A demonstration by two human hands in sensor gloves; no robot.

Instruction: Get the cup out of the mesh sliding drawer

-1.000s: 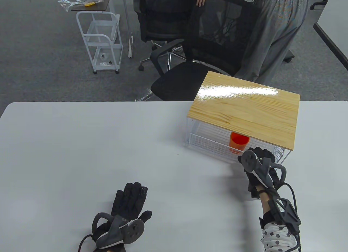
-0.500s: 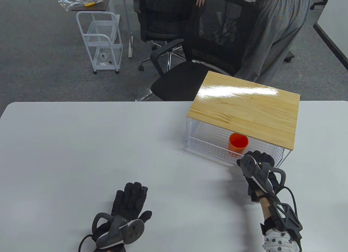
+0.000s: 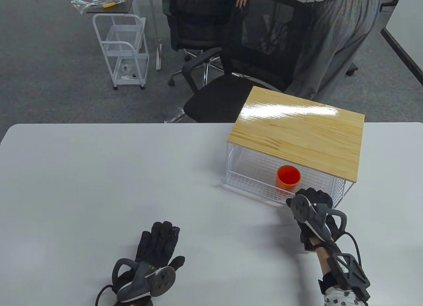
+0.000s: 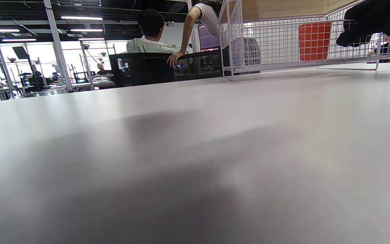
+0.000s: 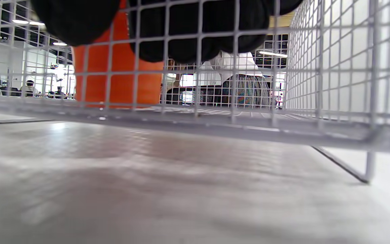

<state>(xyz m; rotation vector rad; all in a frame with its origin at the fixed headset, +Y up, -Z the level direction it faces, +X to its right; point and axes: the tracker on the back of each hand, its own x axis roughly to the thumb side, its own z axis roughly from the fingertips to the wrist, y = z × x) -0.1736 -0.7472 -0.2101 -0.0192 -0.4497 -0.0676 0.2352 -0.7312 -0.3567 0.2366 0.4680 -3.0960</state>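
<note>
We note a white mesh drawer partly slid out toward the near side from under a wooden top, on the right half of the white bench. Inside it stands one orange cup, upright, open mouth up, near the drawer's front wall and right of its middle.

The right hand is at the drawer's front edge, just near and right of the cup. In the right wrist view we see its fingers curled over the front mesh wall and reaching inside, beside the cup; this grip holds the drawer front, not the cup. Whether a finger touches the cup we cannot tell.

The left hand lies flat on the bench at near left, fingers spread forward, its grip loose and holding nothing, well apart from the drawer.
</note>
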